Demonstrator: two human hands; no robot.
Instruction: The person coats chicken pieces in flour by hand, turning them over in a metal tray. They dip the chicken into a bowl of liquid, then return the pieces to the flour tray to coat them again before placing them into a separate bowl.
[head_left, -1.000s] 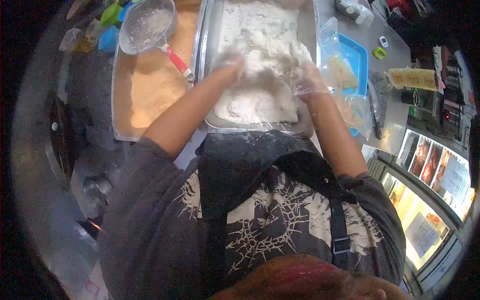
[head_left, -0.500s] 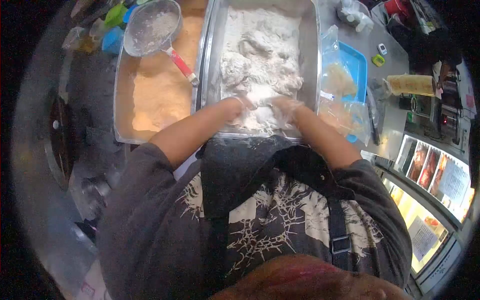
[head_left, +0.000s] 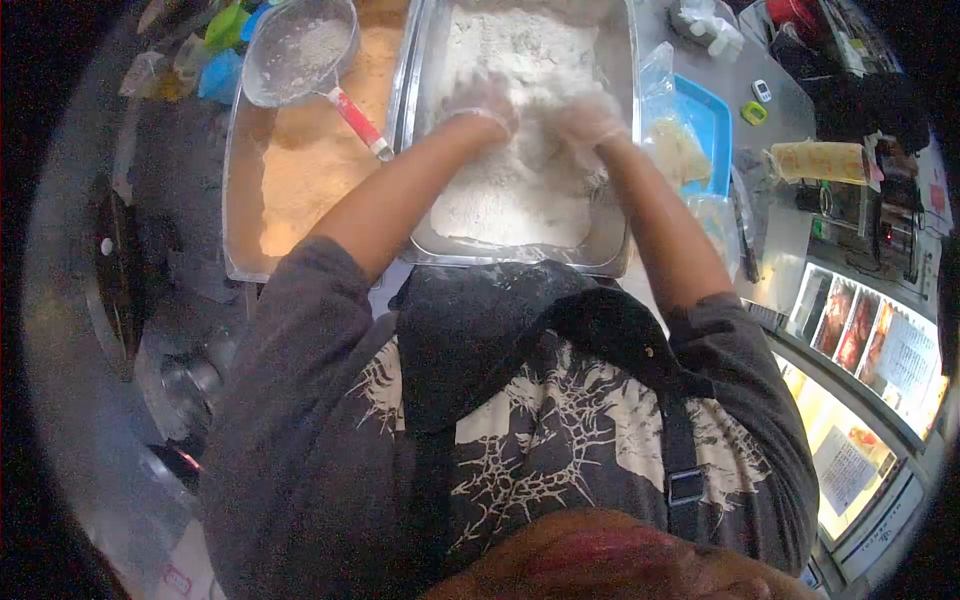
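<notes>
A deep metal tray [head_left: 420, 225] in front of me holds white flour [head_left: 510, 215]. My left hand [head_left: 484, 105], in a clear plastic glove, is over the flour in the tray's left half. My right hand [head_left: 590, 120], gloved likewise, is near the tray's right wall. Both hands are smeared by motion and partly lost in the pale flour, so their fingers and anything in them cannot be made out. Floury lumps lie around the hands, too blurred to name.
To the left, a second metal tray [head_left: 240, 220] holds orange powder [head_left: 300, 190]. A round sieve [head_left: 300, 50] with a red handle [head_left: 358, 120] rests across it. On the right are a blue tray [head_left: 715, 120], plastic bags [head_left: 678, 150], a white timer [head_left: 762, 90] and a rolled yellowish package [head_left: 820, 163].
Both hands have moved from the tray's near end toward its middle, away from my body. The flour at the near end now lies flatter, and the lumpy mound has changed shape.
</notes>
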